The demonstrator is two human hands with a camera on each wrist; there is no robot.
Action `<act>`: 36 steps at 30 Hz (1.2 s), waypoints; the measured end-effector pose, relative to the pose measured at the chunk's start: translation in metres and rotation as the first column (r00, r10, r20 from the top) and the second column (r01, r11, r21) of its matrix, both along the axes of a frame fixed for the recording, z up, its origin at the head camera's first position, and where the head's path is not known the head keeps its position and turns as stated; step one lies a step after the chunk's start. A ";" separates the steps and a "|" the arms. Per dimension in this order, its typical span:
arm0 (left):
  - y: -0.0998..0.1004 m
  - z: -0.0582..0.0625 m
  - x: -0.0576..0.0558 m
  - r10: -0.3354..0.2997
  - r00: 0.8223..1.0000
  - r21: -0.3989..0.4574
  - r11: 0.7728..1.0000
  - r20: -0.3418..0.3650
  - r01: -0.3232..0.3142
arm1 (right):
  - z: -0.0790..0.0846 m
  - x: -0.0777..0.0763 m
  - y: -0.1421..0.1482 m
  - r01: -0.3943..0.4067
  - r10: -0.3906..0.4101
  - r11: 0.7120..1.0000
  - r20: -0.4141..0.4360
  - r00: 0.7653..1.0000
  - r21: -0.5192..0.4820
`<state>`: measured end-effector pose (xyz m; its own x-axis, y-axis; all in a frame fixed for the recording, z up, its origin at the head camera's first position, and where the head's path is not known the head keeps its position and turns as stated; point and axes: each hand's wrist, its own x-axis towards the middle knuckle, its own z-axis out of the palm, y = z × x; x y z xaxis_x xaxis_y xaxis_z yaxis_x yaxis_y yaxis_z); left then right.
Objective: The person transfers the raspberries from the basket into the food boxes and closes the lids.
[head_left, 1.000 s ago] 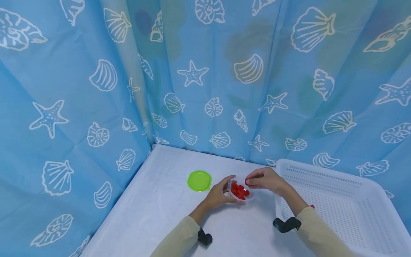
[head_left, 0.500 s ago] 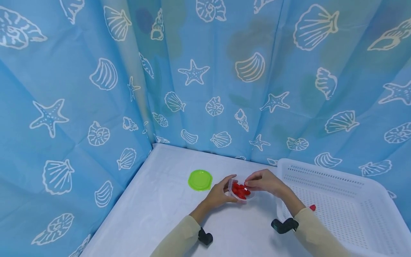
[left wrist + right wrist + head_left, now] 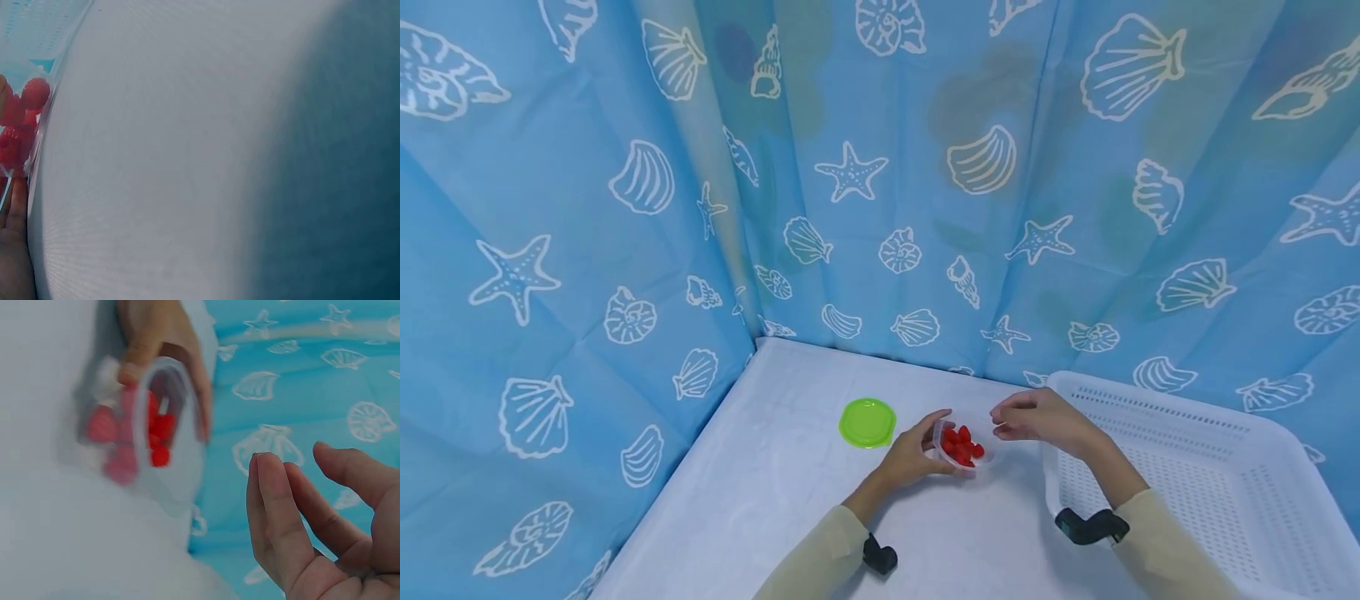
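Your left hand (image 3: pixel 910 454) is gripping a see-through container (image 3: pixel 178 487), its thumb and fingers bracketing the wall; several red pieces (image 3: pixel 961 448) are clustering inside; whether the container's base is touching the white-covered table (image 3: pixel 737 500), the views are not making clear; your right hand (image 3: pixel 1043 417) is hovering just to the right of the container, its thumb standing apart from its fingers; your right forearm (image 3: pixel 1116 471) is passing across the left part of a white perforated basket (image 3: pixel 1195 492), which is sitting at the table's right; a green lid (image 3: pixel 867 422) is lying near your left hand, on its left; a blue curtain (image 3: pixel 895 204) with white shell outlines is hanging behind.
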<state>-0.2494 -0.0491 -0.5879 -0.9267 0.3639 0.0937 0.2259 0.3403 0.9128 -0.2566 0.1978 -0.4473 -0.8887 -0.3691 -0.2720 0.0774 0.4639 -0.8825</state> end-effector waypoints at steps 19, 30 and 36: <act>-0.001 -0.002 -0.002 -0.027 0.999 0.000 1.000 -0.025 0.027 | 0.001 -0.004 0.114 0.068 -0.069 0.997 0.031 0.997 0.035; -0.002 -0.001 0.000 -0.016 1.000 -0.007 1.000 -0.003 0.016 | -0.033 -0.001 0.164 0.269 -0.297 0.946 0.152 0.943 0.179; -0.003 0.000 0.000 -0.024 1.000 -0.010 1.000 -0.014 0.024 | -0.043 0.000 0.177 0.291 -0.341 0.923 0.186 0.921 0.252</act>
